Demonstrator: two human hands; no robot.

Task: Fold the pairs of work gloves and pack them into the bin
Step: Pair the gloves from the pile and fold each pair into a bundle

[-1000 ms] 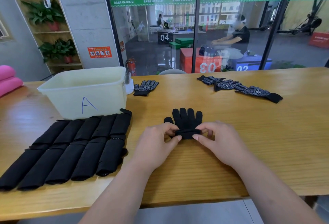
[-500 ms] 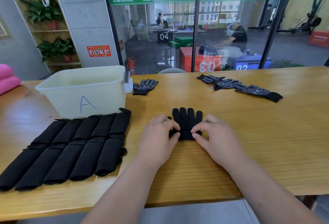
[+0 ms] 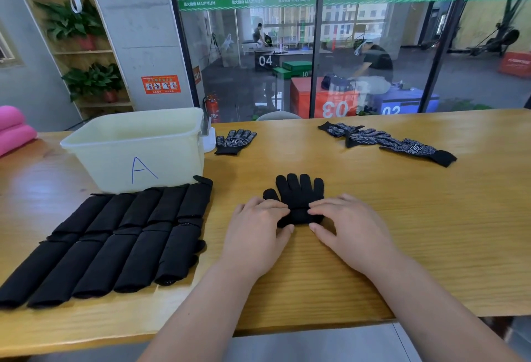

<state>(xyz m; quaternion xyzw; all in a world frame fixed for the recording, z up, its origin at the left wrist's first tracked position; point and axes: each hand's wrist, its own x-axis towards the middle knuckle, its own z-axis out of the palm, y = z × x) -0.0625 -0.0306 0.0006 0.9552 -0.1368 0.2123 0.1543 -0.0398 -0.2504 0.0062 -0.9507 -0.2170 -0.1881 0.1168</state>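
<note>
— What has moved?
— Both hands have crept forward. The left hand point(image 3: 258, 232) and right hand point(image 3: 350, 229) now cover the rolled cuff of the black glove pair point(image 3: 298, 195), fingers curled over it and thumbs pinching from the near side.
— Where does it lie?
— Flat on the wooden table point(image 3: 431, 218), fingertips pointing away, right of the folded gloves point(image 3: 109, 241) and the bin point(image 3: 138, 154) marked A.
</note>
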